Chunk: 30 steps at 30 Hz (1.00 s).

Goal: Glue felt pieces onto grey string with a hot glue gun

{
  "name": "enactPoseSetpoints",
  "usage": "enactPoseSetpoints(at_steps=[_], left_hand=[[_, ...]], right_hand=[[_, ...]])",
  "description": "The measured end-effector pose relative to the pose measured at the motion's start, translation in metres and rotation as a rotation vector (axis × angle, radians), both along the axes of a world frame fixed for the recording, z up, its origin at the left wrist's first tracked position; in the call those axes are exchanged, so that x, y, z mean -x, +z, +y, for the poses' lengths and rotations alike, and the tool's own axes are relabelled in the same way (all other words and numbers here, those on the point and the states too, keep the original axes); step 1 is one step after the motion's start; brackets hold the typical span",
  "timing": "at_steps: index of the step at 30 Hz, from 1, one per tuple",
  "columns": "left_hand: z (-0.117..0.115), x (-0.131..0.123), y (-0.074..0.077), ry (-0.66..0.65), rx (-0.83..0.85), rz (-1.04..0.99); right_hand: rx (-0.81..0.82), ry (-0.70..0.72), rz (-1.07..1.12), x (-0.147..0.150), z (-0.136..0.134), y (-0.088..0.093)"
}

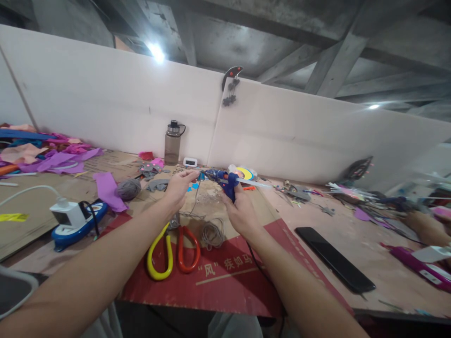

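Glue gun (227,180), blue, sits upright in my right hand (241,211), above the far middle of the worktop. My fingers are wrapped tight round its grip, the nozzle points left and a clear glue stick juts out the back to the right. My left hand (179,185) is raised just beside the nozzle, fingers and thumb drawn close together at the tip. Whether they pinch anything I cannot tell, as it is too small to make out.

Below my hands a sheet of red cardboard (229,281) lies along the near edge of the worktop. A pair of scissors (174,253) with one yellow and one red handle rests on it, with a loose coil of grey cord (211,232) just to the right. A black phone (334,258) lies flat towards the right edge. Near the left edge is a blue and white power strip (75,220), and beyond it a ball of grey yarn (128,189). A dark water bottle (172,143) stands at the back edge against the white partition, and purple and pink felt scraps (52,157) are piled in the far left corner. Another person's forearm (426,227) rests at the right edge.
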<state>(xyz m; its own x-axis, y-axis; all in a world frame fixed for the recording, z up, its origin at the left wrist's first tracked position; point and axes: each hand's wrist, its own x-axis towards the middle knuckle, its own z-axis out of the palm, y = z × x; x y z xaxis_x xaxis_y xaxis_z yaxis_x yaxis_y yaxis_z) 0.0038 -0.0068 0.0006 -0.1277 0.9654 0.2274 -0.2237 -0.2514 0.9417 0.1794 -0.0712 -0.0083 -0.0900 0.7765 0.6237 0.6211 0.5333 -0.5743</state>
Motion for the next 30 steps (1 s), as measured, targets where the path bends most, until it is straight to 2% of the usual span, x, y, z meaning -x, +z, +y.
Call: enactPoseSetpoints(at_steps=[13,18,23,26,30], left_hand=[[0.003,0.0,-0.004,-0.044,0.028,-0.035],[0.011,0.005,-0.007,-0.013,0.113,-0.105],[0.017,0.012,-0.008,0.031,0.104,-0.12],[0.016,0.012,-0.008,0.038,0.095,-0.108],[0.013,0.01,-0.006,0.039,0.02,-0.062]], right_hand=[[0.001,0.029,0.052,0.002,-0.001,0.002],[0.167,0.115,0.329,0.0,0.004,-0.001],[0.405,0.232,0.651,-0.01,0.018,-0.004],[0.514,0.121,0.576,-0.017,0.029,-0.009],[0.481,-0.072,0.287,-0.03,0.041,-0.019]])
